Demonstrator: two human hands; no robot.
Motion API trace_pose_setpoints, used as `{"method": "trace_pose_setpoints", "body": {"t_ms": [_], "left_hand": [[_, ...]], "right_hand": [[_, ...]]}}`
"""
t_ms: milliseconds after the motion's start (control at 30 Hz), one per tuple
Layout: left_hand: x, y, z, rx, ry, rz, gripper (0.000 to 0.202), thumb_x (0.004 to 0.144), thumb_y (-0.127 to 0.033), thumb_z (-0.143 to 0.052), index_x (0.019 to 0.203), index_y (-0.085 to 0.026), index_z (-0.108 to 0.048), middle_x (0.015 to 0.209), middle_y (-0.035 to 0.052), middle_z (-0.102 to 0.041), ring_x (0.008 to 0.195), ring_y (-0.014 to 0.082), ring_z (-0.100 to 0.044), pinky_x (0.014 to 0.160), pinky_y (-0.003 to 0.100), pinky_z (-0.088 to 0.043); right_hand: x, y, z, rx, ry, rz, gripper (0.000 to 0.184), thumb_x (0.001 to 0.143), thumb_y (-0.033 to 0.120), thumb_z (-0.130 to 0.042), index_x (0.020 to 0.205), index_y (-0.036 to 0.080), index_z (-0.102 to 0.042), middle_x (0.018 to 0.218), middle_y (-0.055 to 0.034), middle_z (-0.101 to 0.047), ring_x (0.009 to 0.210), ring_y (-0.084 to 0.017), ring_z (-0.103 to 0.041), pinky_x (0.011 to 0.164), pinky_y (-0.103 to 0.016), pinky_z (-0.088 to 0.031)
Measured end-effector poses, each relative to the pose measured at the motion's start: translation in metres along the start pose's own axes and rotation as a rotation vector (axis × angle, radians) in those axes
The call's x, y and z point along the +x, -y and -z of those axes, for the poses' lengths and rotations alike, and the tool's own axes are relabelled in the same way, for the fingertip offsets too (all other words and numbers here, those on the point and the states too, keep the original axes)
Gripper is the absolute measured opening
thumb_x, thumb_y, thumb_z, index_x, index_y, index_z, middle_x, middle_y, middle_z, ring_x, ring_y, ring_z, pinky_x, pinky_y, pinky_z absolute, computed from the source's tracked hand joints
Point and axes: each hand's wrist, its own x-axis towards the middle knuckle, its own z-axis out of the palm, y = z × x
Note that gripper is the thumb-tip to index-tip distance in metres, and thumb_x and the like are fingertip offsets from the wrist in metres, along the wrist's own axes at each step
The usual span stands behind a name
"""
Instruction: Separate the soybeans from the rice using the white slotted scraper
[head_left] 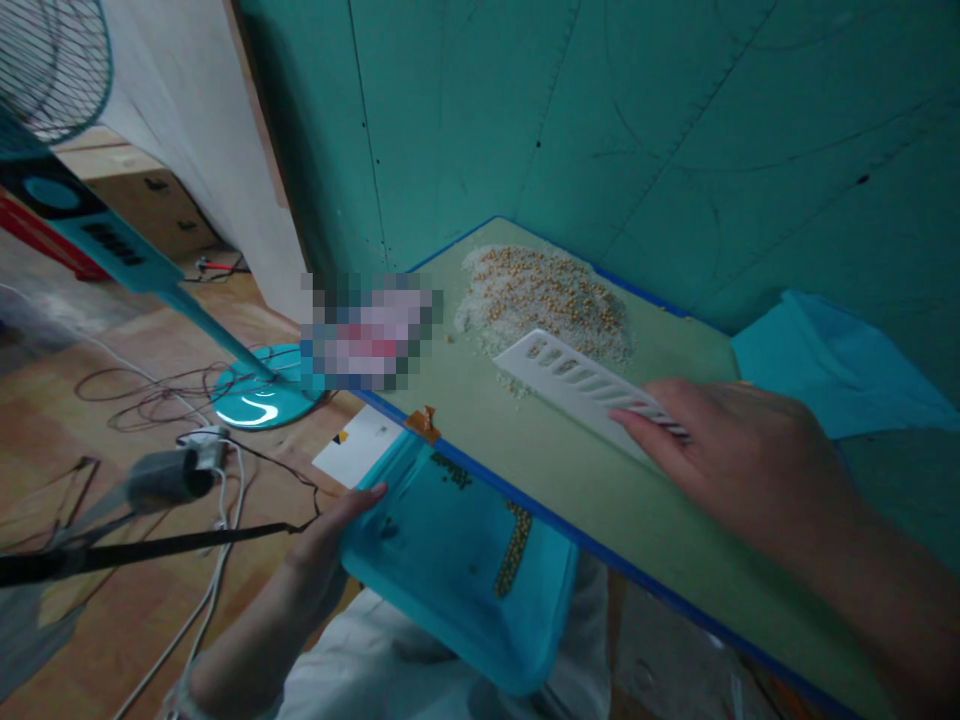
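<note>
My right hand (727, 440) grips one end of a flat white plastic strip with slots (577, 375). Its far end is just short of a mixed heap of white grains and yellow beans (544, 300) on the pale green board (465, 400). A few loose grains (514, 388) lie by the strip's near side. Below the board's near edge, my left hand (330, 535) holds the left rim of a blue plastic tray (435, 530), thumb over the rim and fingers hidden behind it. Inside are a row of yellow beans (514, 560) and a small patch of dark green beans (450, 470).
A pixelated patch (375, 340) covers the board's left corner. To its right lies a blue sheet or bag (840, 370). The green wall (600, 130) borders the board's far side. A turquoise fan (112, 230) and several cables (217, 570) occupy the floor at left.
</note>
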Motion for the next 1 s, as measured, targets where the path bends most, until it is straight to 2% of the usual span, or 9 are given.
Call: {"method": "trace_pose_setpoints", "body": {"t_ms": [100, 200, 300, 400, 533, 600, 800, 1000], "left_hand": [[0.000, 0.000, -0.001, 0.010, 0.006, 0.010, 0.011, 0.071, -0.021, -0.060, 0.074, -0.014, -0.068, 0.061, 0.0051, -0.074, 0.056, 0.0244, -0.069, 0.056, 0.032, -0.056], [-0.001, 0.000, -0.002, 0.020, -0.012, 0.012, 0.016, 0.073, -0.020, -0.058, 0.084, -0.015, -0.068, 0.056, 0.0034, -0.073, 0.051, 0.0231, -0.067, 0.052, 0.032, -0.056], [-0.001, 0.000, -0.002, 0.039, -0.030, -0.005, 0.021, 0.074, -0.018, -0.057, 0.091, -0.014, -0.067, 0.059, 0.0034, -0.074, 0.049, 0.0224, -0.066, 0.050, 0.031, -0.056], [0.000, 0.000, -0.003, 0.042, -0.037, -0.003, 0.020, 0.074, -0.017, -0.056, 0.091, -0.014, -0.066, 0.063, 0.0045, -0.075, 0.047, 0.0224, -0.066, 0.049, 0.032, -0.056], [0.001, 0.002, -0.002, 0.029, -0.037, -0.001, 0.011, 0.073, -0.018, -0.058, 0.080, -0.015, -0.066, 0.065, 0.0046, -0.075, 0.056, 0.0232, -0.068, 0.055, 0.031, -0.056], [0.001, 0.003, -0.001, 0.030, -0.043, -0.002, 0.008, 0.073, -0.018, -0.058, 0.076, -0.016, -0.065, 0.066, 0.0045, -0.075, 0.055, 0.0226, -0.068, 0.056, 0.032, -0.056], [0.001, 0.003, 0.001, 0.017, -0.030, 0.004, 0.022, 0.074, -0.017, -0.056, 0.095, -0.013, -0.064, 0.071, 0.0055, -0.076, 0.059, 0.0241, -0.069, 0.060, 0.035, -0.057], [0.002, 0.003, -0.002, 0.017, -0.035, 0.006, 0.024, 0.073, -0.020, -0.058, 0.096, -0.014, -0.063, 0.072, 0.0048, -0.076, 0.065, 0.0254, -0.069, 0.060, 0.035, -0.057]], "right_hand": [[0.002, -0.005, -0.008, -0.038, 0.011, 0.019, 0.024, 0.086, 0.032, -0.047, 0.067, 0.018, -0.048, 0.051, 0.0007, -0.050, 0.047, -0.014, -0.047, 0.050, -0.028, -0.025], [0.001, -0.004, -0.011, -0.021, -0.007, 0.030, 0.024, 0.086, 0.033, -0.044, 0.066, 0.019, -0.047, 0.052, 0.0006, -0.051, 0.048, -0.015, -0.048, 0.050, -0.028, -0.024], [0.000, -0.001, -0.009, -0.003, -0.014, 0.041, 0.023, 0.086, 0.031, -0.045, 0.067, 0.019, -0.048, 0.053, 0.0000, -0.052, 0.049, -0.016, -0.048, 0.051, -0.028, -0.024], [0.000, 0.000, -0.006, 0.011, 0.001, 0.046, 0.023, 0.086, 0.031, -0.045, 0.067, 0.019, -0.048, 0.055, -0.0007, -0.053, 0.050, -0.016, -0.048, 0.052, -0.029, -0.025], [0.001, -0.001, -0.007, 0.001, 0.002, 0.025, 0.023, 0.086, 0.031, -0.045, 0.068, 0.018, -0.049, 0.053, -0.0001, -0.051, 0.049, -0.016, -0.049, 0.051, -0.029, -0.025], [0.001, -0.001, -0.008, -0.006, -0.002, 0.022, 0.023, 0.086, 0.032, -0.045, 0.068, 0.018, -0.050, 0.052, 0.0002, -0.051, 0.049, -0.016, -0.048, 0.051, -0.028, -0.025], [-0.001, 0.002, -0.010, 0.025, -0.013, 0.049, 0.023, 0.086, 0.031, -0.046, 0.067, 0.018, -0.050, 0.052, 0.0003, -0.052, 0.049, -0.015, -0.048, 0.051, -0.029, -0.024], [-0.004, 0.011, -0.002, 0.095, -0.012, 0.064, 0.017, 0.084, 0.025, -0.047, 0.069, 0.019, -0.050, 0.055, 0.0003, -0.052, 0.049, -0.015, -0.046, 0.051, -0.029, -0.024]]}}
